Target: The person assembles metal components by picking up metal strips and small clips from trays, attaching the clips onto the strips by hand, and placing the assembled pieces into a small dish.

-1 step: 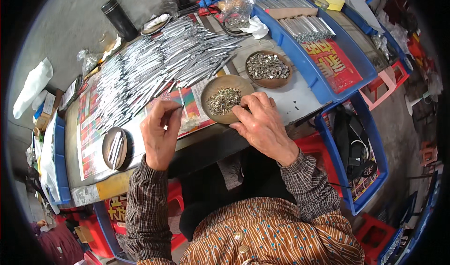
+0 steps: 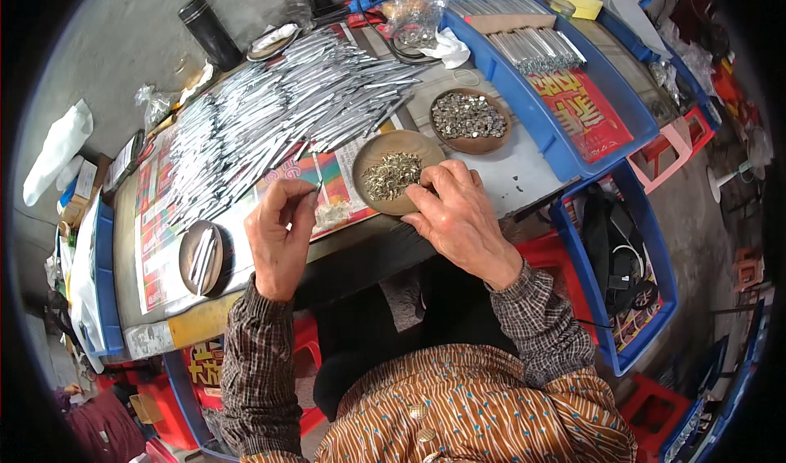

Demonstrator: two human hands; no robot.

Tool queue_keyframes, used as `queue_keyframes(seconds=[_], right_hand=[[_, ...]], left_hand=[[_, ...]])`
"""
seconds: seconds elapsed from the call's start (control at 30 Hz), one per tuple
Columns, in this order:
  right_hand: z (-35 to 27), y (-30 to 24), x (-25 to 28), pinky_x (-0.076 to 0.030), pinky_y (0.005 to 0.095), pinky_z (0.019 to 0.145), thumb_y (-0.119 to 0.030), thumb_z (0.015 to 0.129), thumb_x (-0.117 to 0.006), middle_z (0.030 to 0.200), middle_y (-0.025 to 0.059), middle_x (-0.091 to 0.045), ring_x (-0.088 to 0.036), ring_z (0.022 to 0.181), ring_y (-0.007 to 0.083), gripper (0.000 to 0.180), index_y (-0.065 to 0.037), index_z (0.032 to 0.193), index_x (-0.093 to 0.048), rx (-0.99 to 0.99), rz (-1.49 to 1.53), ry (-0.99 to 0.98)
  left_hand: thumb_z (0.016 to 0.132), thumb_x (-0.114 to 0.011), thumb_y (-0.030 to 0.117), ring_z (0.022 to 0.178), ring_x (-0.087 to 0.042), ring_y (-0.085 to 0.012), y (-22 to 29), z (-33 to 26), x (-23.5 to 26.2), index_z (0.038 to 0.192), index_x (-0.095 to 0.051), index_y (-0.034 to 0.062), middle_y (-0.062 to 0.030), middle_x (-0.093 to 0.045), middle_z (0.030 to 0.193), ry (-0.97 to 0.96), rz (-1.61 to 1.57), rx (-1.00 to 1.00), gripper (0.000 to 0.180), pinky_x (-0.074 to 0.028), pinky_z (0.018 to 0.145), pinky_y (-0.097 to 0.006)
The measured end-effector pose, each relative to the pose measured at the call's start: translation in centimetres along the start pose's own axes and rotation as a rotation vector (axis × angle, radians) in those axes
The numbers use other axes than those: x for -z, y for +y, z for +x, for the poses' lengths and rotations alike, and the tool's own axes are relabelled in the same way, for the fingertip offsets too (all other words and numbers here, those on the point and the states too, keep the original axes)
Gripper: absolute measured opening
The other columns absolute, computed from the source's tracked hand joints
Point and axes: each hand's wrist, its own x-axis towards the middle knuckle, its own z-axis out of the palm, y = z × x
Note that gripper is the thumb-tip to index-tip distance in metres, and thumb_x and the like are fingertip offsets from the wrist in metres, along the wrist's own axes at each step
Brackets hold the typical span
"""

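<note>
While silver rods (image 2: 286, 103) crowd behind, the hands pinch tiny parts at a wooden bowl (image 2: 395, 170).

Bare tabletop (image 2: 524, 176) right of wooden bowl (image 2: 399, 145)

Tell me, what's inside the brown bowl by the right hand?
The brown bowl holds a heap of small shiny metal bits. The right hand rests on its near rim, fingers reaching in, so that edge and whatever lies under the fingers is hidden.

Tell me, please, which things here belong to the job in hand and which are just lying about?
In use: left hand, right hand, near bowl, far bowl, metal rods, small dish.
Lying about: black flask, plastic bag, white cloth.
</note>
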Motion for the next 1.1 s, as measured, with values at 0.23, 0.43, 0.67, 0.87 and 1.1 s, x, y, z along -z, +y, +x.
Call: queue_keyframes(seconds=[0.23, 0.43, 0.67, 0.87, 1.1], right_hand=[[1.0, 0.1, 0.4, -0.042, 0.0425, 0.079, -0.015, 0.075, -0.071, 0.094, 0.0114, -0.054, -0.05, 0.097, 0.0295, 0.021, -0.001, 0.086, -0.059, 0.063, -0.041, -0.059], [1.3, -0.4, 0.7, -0.042, 0.0423, 0.079, -0.011, 0.075, -0.07, 0.091, 0.0119, -0.054, -0.05, 0.094, 0.0305, 0.017, -0.001, 0.083, -0.057, 0.063, 0.002, -0.106], [1.0, -0.3, -0.2, -0.043, 0.0409, 0.074, -0.003, 0.072, -0.064, 0.075, 0.011, -0.053, -0.05, 0.081, 0.0316, 0.011, -0.001, 0.076, -0.055, 0.033, 0.148, 0.034], [-0.6, -3.2, -0.1, -0.048, 0.0272, 0.062, 0.002, 0.077, -0.067, 0.079, 0.0041, -0.058, -0.058, 0.069, 0.0141, 0.009, 0.001, 0.081, -0.058, -0.13, 0.578, 0.03], [-2.1, -6.9, -0.6, -0.051, 0.0206, 0.065, 0.008, 0.085, -0.061, 0.088, 0.0018, -0.062, -0.061, 0.074, 0.0062, 0.008, 0.003, 0.091, -0.06, -0.404, 1.369, -0.006]], left_hand=[[0.088, -0.058, -0.002, 0.059, -0.049, -0.0041, 0.8, -3.3, 0.3, 0.09, -0.06, -0.0007, 0.0009, -0.056, 0.07, 0.012, -0.111, 0.08, 0.004, -0.039, 0.054, -0.019], [0.089, -0.061, 0.001, 0.058, -0.05, -0.0041, 1.5, -5.5, 0.3, 0.095, -0.061, -0.0002, 0.0003, -0.058, 0.072, 0.023, -0.364, 0.263, 0.006, -0.038, 0.052, -0.018], [0.089, -0.061, -0.002, 0.057, -0.048, -0.0052, 2.4, -7.4, 0.1, 0.1, -0.06, -0.002, -0.0022, -0.06, 0.076, -0.017, -0.581, 0.35, 0.012, -0.035, 0.048, -0.018], [0.091, -0.059, 0.003, 0.055, -0.051, -0.0078, 3.3, -8.7, -0.4, 0.105, -0.061, -0.0012, -0.0073, -0.064, 0.082, -0.033, -0.871, 0.496, 0.015, -0.034, 0.041, -0.018], [0.093, -0.059, 0.006, 0.061, -0.055, -0.0068, 4.6, -9.7, -1.2, 0.107, -0.06, -0.0008, -0.0065, -0.065, 0.084, -0.082, -1.038, 0.584, 0.016, -0.038, 0.044, -0.017]])
